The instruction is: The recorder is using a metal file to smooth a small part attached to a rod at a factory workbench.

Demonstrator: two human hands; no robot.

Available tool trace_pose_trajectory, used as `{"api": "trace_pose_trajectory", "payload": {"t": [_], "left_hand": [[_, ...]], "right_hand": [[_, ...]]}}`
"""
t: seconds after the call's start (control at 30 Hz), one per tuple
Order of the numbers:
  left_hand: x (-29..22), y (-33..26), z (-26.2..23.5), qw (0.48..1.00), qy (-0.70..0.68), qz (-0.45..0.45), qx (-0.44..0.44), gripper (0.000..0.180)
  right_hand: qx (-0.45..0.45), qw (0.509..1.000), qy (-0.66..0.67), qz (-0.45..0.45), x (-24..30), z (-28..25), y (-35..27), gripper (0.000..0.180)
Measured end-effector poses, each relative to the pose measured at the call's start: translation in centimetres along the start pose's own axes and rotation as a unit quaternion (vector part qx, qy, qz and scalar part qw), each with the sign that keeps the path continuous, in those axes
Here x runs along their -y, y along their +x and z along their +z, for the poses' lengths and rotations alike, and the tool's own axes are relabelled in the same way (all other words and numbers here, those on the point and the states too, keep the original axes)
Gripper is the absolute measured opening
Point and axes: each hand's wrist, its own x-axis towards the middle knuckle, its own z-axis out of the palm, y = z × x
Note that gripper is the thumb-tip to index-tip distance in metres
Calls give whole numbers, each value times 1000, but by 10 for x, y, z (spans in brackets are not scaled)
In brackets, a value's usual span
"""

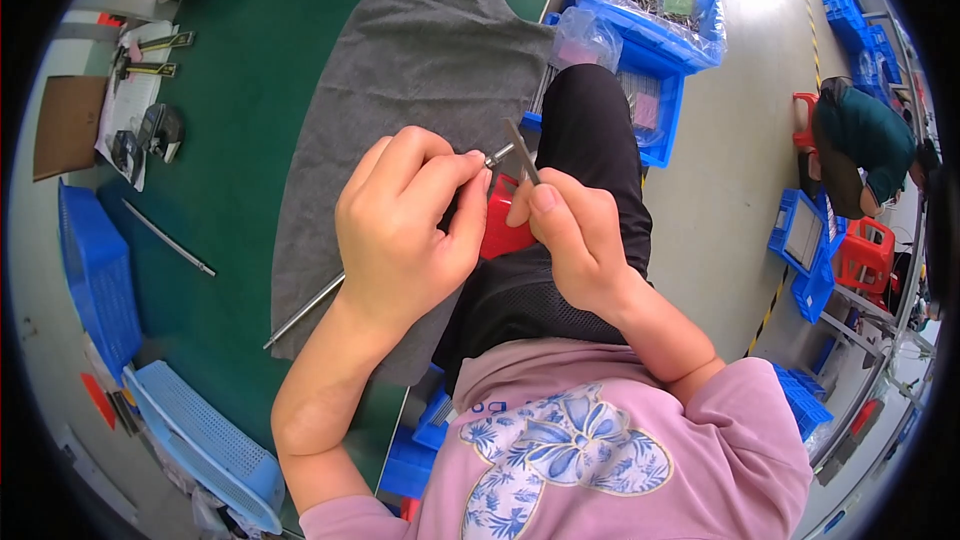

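My left hand (410,210) is closed around a slim metal rod (305,310), its thumb and fingertips pinching it close to one end. The rod's long part runs out below the wrist over a grey cloth (400,60). In my right hand (580,230), thumb and fingers grip a thin flat metal strip (522,152), perhaps a file. This strip stands across the rod's short protruding end and appears to touch it. Another thin metal rod (168,237) lies on the green table (240,140) to the left.
Blue bins (690,45) with bagged metal parts stand beyond my knee. A red stool (505,225) is under my hands. Blue baskets (205,440) line the table's left side, near calipers (150,68). At right, a person in a green top (865,130) bends near blue crates (800,230).
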Motion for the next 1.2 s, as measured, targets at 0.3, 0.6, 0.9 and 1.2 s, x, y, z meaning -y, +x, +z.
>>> {"api": "trace_pose_trajectory", "payload": {"t": [0.3, 0.6, 0.9, 1.2], "left_hand": [[0, 0, 1, 1000, -6, -8, -2, 12], [1, 0, 1, 1000, -7, -5, -1, 12], [1, 0, 1, 1000, -3, -10, 3, 12], [1, -1, 2, 1000, -20, -23, 0, 12]], "right_hand": [[18, 991, -131, -28, -1, 2, 6, 30], [-12, 960, -272, -62, -2, 1, 9, 27], [-125, 935, -301, -142, -1, -8, 15, 15], [-137, 974, -134, -123, -10, 2, 24, 19]]}}
